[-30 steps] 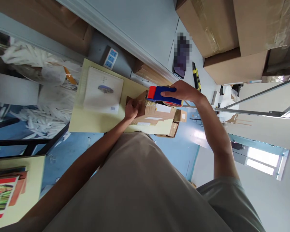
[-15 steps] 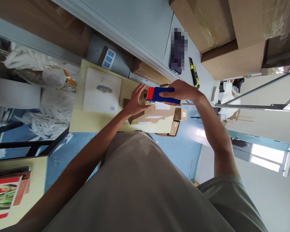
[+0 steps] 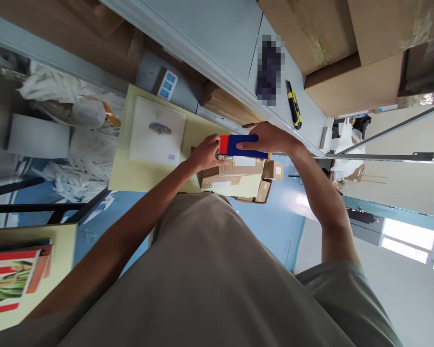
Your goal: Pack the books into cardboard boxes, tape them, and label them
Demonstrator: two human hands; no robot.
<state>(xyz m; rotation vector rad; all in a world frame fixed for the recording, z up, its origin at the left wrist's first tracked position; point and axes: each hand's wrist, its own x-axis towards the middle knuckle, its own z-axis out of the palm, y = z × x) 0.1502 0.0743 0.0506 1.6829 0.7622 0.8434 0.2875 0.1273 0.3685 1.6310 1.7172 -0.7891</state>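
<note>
My right hand [image 3: 271, 140] is closed around a blue tape dispenser [image 3: 244, 146] with a red front end. The dispenser lies over a cardboard box [image 3: 244, 167], which has a white label on it. At the dispenser's red end is my left hand [image 3: 205, 153], fingers curled and thumb towards me. What its fingertips grip, tape or box edge, is hidden. Left of the box a white flat package [image 3: 157, 129] with a vehicle picture rests on the pale yellow table [image 3: 125, 178].
A power strip [image 3: 167, 85] sits behind the table. On the grey shelf [image 3: 210, 36] are a yellow-black utility knife [image 3: 293, 105] and a pixelated dark object [image 3: 269, 72]. Large cartons [image 3: 358, 91] stand at upper right. Smaller boxes [image 3: 273, 169] are beyond the table's right end.
My left hand has drawn its spread fingers in around the dispenser's red end. The dispenser, still in my right hand, has shifted only slightly. The whole view has moved a little.
</note>
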